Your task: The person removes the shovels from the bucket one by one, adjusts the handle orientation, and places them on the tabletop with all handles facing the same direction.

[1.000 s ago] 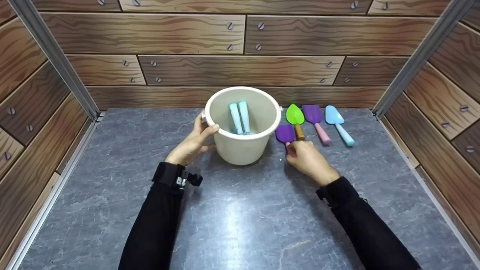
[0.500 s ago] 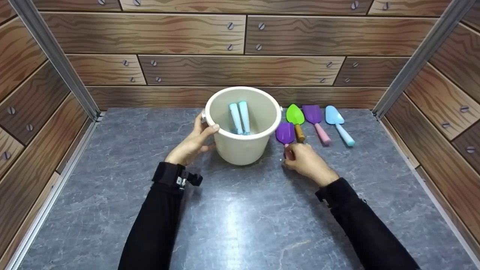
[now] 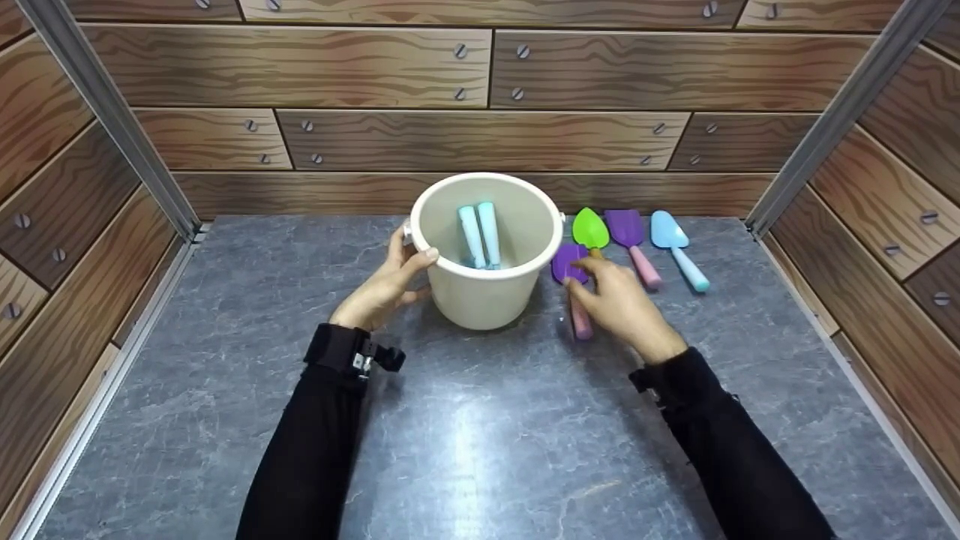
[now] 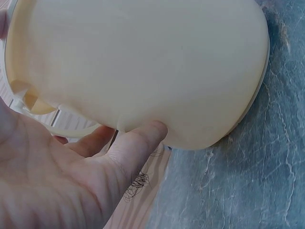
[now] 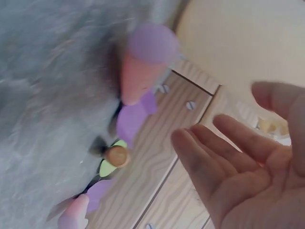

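Head and wrist views of a two-handed arrangement around a cream bucket (image 3: 484, 296). The right grip (image 3: 619, 300) is released, thumb and fingers spread and holding nothing, just above the nearer purple toy spade (image 3: 566, 261); the right wrist view shows its fingers apart from the pink handle (image 3: 580, 324). This spade lies flat on the grey surface (image 3: 465, 435), just right of the bucket, below and slightly left of the right grip. Its long axis runs roughly front to back, blade toward the plank-patterned wall (image 3: 480, 142), handle toward the person. The right hand is clearly the nearer; the left grip (image 3: 382, 289) grasps the bucket's left side, across from the spade. Beyond and to the right lie a green trowel (image 3: 591, 229), partly hidden by the right hand, a second purple spade (image 3: 626, 227) and a blue trowel (image 3: 670, 231); two pale-blue handles (image 3: 490, 234) lean inside the bucket
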`<action>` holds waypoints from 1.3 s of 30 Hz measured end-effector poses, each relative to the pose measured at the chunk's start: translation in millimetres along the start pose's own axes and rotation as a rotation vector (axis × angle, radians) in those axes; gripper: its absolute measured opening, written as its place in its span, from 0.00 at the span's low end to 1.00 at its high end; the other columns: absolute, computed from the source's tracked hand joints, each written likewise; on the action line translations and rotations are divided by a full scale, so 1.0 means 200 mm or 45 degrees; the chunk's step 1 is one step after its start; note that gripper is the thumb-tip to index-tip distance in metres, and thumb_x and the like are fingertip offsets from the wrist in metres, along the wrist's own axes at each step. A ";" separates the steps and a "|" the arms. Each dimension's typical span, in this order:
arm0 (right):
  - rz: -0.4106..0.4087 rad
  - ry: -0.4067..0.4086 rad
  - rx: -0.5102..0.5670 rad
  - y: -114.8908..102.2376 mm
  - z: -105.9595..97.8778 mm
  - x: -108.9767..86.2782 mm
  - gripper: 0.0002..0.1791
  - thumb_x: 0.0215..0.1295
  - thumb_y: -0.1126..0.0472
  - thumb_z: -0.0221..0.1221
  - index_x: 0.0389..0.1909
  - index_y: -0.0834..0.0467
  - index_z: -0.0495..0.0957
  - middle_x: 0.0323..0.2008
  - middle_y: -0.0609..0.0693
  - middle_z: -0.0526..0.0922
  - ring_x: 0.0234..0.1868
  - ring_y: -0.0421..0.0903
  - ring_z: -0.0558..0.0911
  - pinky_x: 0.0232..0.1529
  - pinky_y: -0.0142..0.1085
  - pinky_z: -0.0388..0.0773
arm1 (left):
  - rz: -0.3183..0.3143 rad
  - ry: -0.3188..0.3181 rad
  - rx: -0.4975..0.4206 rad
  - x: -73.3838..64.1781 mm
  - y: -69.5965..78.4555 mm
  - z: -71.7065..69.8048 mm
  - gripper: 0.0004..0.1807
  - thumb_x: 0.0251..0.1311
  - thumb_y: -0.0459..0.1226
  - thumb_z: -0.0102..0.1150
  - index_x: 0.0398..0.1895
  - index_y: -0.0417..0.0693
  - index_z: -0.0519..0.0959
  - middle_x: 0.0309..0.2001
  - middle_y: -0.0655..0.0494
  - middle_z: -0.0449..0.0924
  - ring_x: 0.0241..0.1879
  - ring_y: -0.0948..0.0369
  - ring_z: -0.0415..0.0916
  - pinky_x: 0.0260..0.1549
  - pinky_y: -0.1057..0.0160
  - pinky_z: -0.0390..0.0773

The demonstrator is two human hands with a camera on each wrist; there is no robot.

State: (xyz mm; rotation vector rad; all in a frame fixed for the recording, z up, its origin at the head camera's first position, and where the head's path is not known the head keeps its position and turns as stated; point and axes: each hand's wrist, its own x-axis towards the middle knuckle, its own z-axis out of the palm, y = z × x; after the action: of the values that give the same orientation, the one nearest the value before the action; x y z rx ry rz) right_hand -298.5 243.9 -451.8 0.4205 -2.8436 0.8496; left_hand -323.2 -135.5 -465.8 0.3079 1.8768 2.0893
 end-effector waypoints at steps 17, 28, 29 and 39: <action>0.132 0.171 0.716 -0.14 0.05 0.11 0.35 0.96 0.51 0.51 0.91 0.66 0.64 0.88 0.68 0.72 0.89 0.66 0.74 0.89 0.60 0.76 | 0.015 0.007 0.013 0.00 0.00 0.00 0.61 0.78 0.53 0.63 0.99 0.63 0.31 0.99 0.38 0.37 0.98 0.38 0.46 0.90 0.23 0.64; 0.260 -0.022 1.340 -0.20 0.18 0.08 0.52 0.88 0.47 0.51 0.99 0.51 0.31 0.98 0.64 0.43 0.99 0.66 0.50 0.94 0.81 0.51 | 0.047 0.035 0.021 0.01 0.00 0.01 0.57 0.80 0.52 0.58 1.01 0.62 0.36 1.00 0.42 0.38 0.98 0.37 0.47 0.90 0.24 0.65; 0.265 -0.034 1.381 -0.20 0.19 0.08 0.53 0.87 0.47 0.51 0.99 0.48 0.29 0.98 0.64 0.42 0.99 0.66 0.48 0.93 0.82 0.49 | 0.058 0.041 0.030 0.01 0.00 0.01 0.56 0.80 0.52 0.56 1.01 0.60 0.37 1.00 0.41 0.39 0.97 0.37 0.48 0.90 0.24 0.65; 0.334 -0.045 1.469 -0.26 0.25 0.04 0.56 0.84 0.45 0.52 0.97 0.35 0.24 0.98 0.64 0.31 0.99 0.70 0.40 0.88 0.90 0.42 | 0.163 0.185 0.276 -0.02 0.04 0.00 0.46 0.85 0.48 0.54 0.99 0.49 0.52 0.94 0.38 0.61 0.91 0.39 0.67 0.87 0.34 0.77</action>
State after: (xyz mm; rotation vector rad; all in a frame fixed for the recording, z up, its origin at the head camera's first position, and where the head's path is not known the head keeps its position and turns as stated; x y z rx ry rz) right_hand -293.0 172.1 -464.1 0.1412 -2.1338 2.4812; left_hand -320.1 -137.3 -456.8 0.3428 2.2307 2.0389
